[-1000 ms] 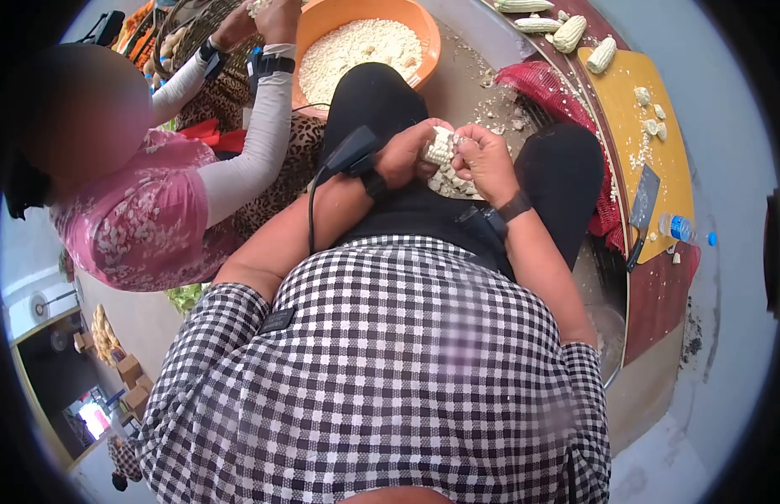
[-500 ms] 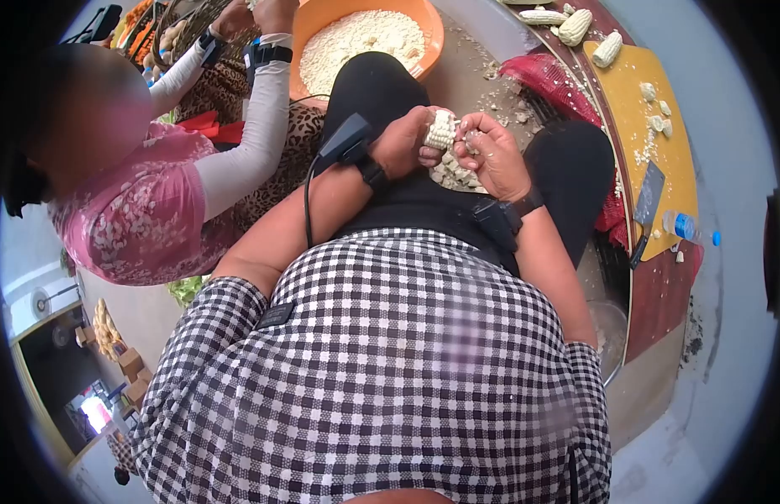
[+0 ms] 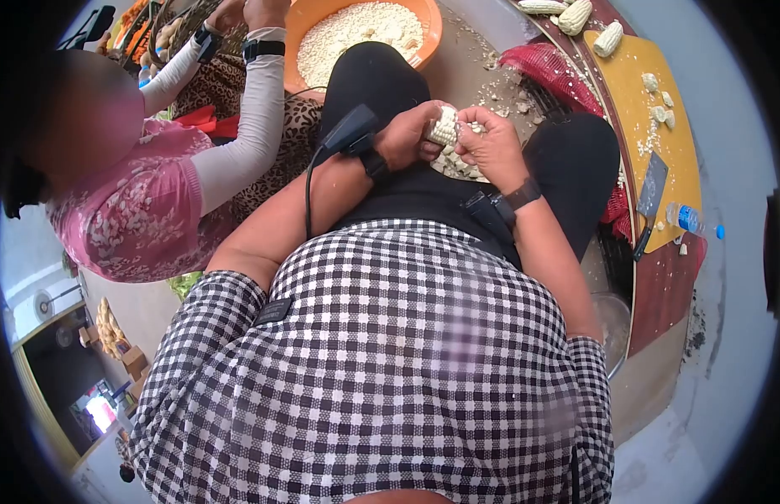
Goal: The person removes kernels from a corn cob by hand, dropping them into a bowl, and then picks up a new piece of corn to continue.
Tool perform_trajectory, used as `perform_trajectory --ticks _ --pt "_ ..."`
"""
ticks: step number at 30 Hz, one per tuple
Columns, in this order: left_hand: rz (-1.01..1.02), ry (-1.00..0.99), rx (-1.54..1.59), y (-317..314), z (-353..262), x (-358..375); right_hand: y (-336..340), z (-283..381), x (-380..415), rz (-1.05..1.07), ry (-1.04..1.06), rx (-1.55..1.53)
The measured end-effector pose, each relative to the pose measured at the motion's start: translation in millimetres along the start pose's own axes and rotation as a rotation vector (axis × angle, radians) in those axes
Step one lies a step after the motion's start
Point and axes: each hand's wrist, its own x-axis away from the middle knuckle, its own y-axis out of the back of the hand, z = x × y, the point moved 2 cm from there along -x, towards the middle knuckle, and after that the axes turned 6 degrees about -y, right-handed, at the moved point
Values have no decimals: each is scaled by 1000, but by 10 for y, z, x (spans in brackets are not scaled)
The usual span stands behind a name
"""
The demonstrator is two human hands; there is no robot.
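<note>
A short piece of white corn cob (image 3: 444, 128), with rows of kernels on it, is held above my lap. My left hand (image 3: 404, 137) wraps round it from the left side. At the cob's right end, the thumb and fingers of my right hand (image 3: 499, 151) are pinched together on kernels, partly hidden by the fingers. Under both hands, between my knees, lies a heap of pale corn pieces (image 3: 454, 165).
An orange basin (image 3: 434, 38) of loose kernels stands ahead, near a co-worker in a pink top (image 3: 146, 197) at left. On the right, a yellow cutting board (image 3: 671, 181) holds a cleaver (image 3: 651, 186), corn bits and a plastic bottle (image 3: 691, 220). A red mesh bag (image 3: 558, 80) lies nearby.
My right hand has moved slightly left and up, closer against the cob, and its fingers have turned in. My left hand still grips the cob, which is tilted a little differently.
</note>
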Motion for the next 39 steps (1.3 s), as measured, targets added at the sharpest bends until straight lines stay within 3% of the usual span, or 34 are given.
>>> perform_trajectory --ticks 3,9,21,27,39 --pt "31 -13 -40 35 25 -16 4 -40 -29 -35 20 94" --pt "67 -114 3 85 49 -36 29 -50 -47 149 -69 -379" --pt "24 -150 -143 58 69 -54 81 -128 -85 166 -72 -244" --pt "2 -132 -181 88 105 -86 92 -126 -89 57 -79 -7" --pt "14 -112 -14 117 69 -76 55 -19 -49 156 -45 -194"
